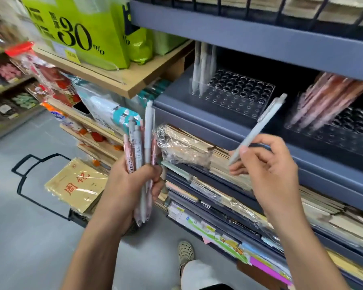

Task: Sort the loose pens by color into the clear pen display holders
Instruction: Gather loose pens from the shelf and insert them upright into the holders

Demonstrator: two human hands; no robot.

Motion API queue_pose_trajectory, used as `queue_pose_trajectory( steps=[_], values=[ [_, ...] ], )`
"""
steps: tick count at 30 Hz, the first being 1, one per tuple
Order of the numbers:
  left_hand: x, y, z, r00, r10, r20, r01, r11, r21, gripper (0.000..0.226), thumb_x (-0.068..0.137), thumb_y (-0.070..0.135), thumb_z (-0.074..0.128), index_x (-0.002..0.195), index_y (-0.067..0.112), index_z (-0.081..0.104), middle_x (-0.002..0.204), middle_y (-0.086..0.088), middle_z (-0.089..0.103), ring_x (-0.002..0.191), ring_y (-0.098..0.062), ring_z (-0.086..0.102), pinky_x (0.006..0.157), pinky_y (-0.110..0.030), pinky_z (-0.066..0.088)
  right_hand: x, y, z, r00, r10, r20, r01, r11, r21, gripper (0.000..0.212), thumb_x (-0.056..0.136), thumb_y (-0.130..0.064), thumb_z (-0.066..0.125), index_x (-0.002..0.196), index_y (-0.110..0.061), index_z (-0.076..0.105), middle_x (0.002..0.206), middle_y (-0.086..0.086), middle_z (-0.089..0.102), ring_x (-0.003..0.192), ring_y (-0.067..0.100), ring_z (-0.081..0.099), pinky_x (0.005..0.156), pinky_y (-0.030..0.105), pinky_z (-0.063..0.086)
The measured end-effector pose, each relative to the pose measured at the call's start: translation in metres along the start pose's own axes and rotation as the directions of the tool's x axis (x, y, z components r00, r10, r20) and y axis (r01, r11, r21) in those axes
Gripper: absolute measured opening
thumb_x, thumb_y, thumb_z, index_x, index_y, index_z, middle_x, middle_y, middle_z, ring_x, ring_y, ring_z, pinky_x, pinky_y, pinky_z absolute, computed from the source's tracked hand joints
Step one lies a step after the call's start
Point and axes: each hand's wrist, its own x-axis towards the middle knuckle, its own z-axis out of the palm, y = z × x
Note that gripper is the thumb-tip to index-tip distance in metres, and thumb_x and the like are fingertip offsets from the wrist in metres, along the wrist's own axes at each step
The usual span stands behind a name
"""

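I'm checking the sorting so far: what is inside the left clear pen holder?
In the left holder, a few whitish pens stand at its left end; the remaining holes look empty. The pens are blurred, so their count is unclear.

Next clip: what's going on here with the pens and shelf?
A person is sorting pens at a shop shelf. The left hand grips a bundle of pink and grey pens; the right hand pinches a single grey pen in front of the shelf. Two clear holders stand there: the left holder has a few pale pens at its left end, the right holder has pink pens. Many holes are unfilled.
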Motion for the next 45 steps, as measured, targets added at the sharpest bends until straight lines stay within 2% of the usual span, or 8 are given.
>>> queue_pose_trajectory(
  steps=[7,15,20,24,26,29,38,45],
  values=[
    [0.044,0.007,-0.014,1.000,-0.020,-0.010,0.020,0.998,0.052,0.015,0.071,0.005,0.060,0.077,0.019,0.058,0.060,-0.014,0.048,0.045,-0.022,0.045,0.040,-0.026,0.044,0.061,-0.011,0.032,0.991,-0.038,-0.132,0.045,0.998,0.049,0.019,0.089,-0.008,0.058,0.107,-0.007,0.051,0.088,0.006,0.075,0.080,0.024,0.073,0.071,0.033,0.060],
    [0.086,0.006,-0.031,0.982,-0.104,0.159,0.088,0.991,0.101,0.026,0.071,0.007,0.060,0.065,0.032,0.063,0.054,-0.010,0.049,0.047,-0.022,0.044,0.040,-0.027,0.040,0.107,-0.028,0.055,0.873,-0.261,-0.412,0.162,0.952,-0.260,0.021,0.081,-0.008,0.068,0.086,-0.025,0.057,0.081,-0.011,0.070,0.081,0.012,0.068,0.080,0.037,0.054],
    [0.102,0.008,-0.054,0.948,-0.163,0.274,0.126,0.981,0.149,0.013,0.074,0.013,0.063,0.086,0.013,0.059,0.055,-0.010,0.053,0.043,-0.021,0.047,0.036,-0.025,0.042,0.120,-0.042,0.064,0.814,-0.377,-0.442,0.196,0.894,-0.403,0.036,0.078,-0.005,0.063,0.066,-0.039,0.060,0.071,-0.025,0.066,0.072,-0.002,0.064,0.074,0.024,0.053],
    [0.109,0.005,-0.072,0.922,-0.185,0.341,0.138,0.978,0.158,0.024,0.074,0.014,0.064,0.094,0.006,0.055,0.055,-0.007,0.054,0.043,-0.018,0.049,0.038,-0.024,0.044,0.136,-0.045,0.074,0.830,-0.339,-0.444,0.045,0.833,-0.552,0.034,0.076,-0.022,0.057,0.054,-0.047,0.060,0.059,-0.035,0.060,0.065,-0.011,0.057,0.071,0.013,0.047],
    [0.110,0.001,-0.079,0.915,-0.200,0.351,0.162,0.978,0.135,0.025,0.072,0.013,0.065,0.094,0.006,0.055,0.055,-0.005,0.053,0.045,-0.017,0.049,0.039,-0.022,0.043,0.145,-0.042,0.075,0.817,-0.359,-0.452,-0.001,0.782,-0.624,0.024,0.078,-0.023,0.057,0.064,-0.039,0.068,0.070,-0.020,0.070,0.071,-0.011,0.056,0.066,0.002,0.037],
    [0.109,-0.007,-0.090,0.903,-0.228,0.365,0.199,0.973,0.117,0.025,0.069,0.011,0.066,0.093,0.009,0.058,0.057,-0.001,0.054,0.046,-0.016,0.049,0.039,-0.021,0.043,0.156,-0.044,0.079,0.806,-0.383,-0.452,-0.064,0.702,-0.709,0.019,0.082,-0.022,0.058,0.085,-0.018,0.077,0.089,0.002,0.075,0.083,0.008,0.064,0.072,0.012,0.039],
    [0.102,-0.005,-0.107,0.908,-0.183,0.376,0.151,0.982,0.111,0.019,0.069,0.007,0.063,0.087,0.008,0.058,0.057,-0.005,0.049,0.046,-0.020,0.046,0.040,-0.025,0.042,0.186,-0.042,0.080,0.902,-0.240,-0.359,-0.175,0.555,-0.813,0.029,0.092,-0.025,0.050,0.113,-0.012,0.064,0.120,0.005,0.066,0.114,0.022,0.058,0.092,0.024,0.042],
    [0.099,-0.001,-0.093,0.920,-0.172,0.352,0.145,0.984,0.103,0.015,0.070,0.005,0.062,0.078,0.018,0.064,0.058,-0.005,0.050,0.045,-0.020,0.045,0.040,-0.027,0.043,0.197,-0.040,0.074,0.966,-0.055,-0.253,-0.190,0.513,-0.837,0.034,0.095,-0.032,0.047,0.127,-0.018,0.050,0.124,0.010,0.061,0.108,0.030,0.058,0.078,0.024,0.035]
  ],
)
